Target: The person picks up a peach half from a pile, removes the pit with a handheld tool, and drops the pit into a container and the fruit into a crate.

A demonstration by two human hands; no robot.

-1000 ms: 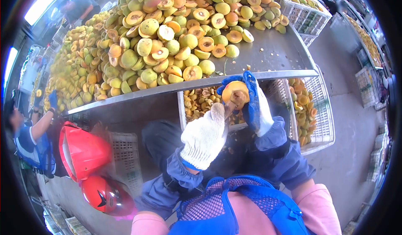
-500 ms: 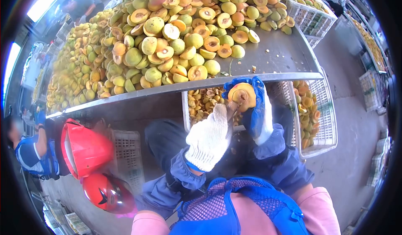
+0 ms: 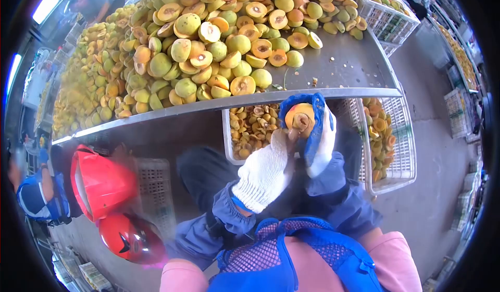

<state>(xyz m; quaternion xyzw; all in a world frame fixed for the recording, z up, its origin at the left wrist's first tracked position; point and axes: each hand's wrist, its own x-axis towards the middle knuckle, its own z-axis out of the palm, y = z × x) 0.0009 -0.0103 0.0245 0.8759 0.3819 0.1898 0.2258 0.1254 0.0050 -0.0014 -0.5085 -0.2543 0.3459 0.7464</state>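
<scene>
My right hand [image 3: 317,133], in a blue and white glove, cups a halved orange fruit [image 3: 300,116] with its brown pit facing me. My left hand [image 3: 264,173], in a white knit glove, is closed around a small tool whose tip [image 3: 291,135] presses at the pit; the tool itself is mostly hidden. Both hands hover over a white crate of cut fruit pieces [image 3: 253,127], just below the front edge of the metal table [image 3: 341,68].
A big heap of green and orange fruit halves [image 3: 198,47] covers the table. Another crate with fruit [image 3: 390,135] stands at the right, more crates [image 3: 380,5] behind. A red stool [image 3: 101,185] is at left. Another person's sleeve [image 3: 34,198] shows far left.
The fruit half and both hands stay in place; my left hand has pushed up closer under the fruit. The view has shifted slightly, and the person at left has dropped lower.
</scene>
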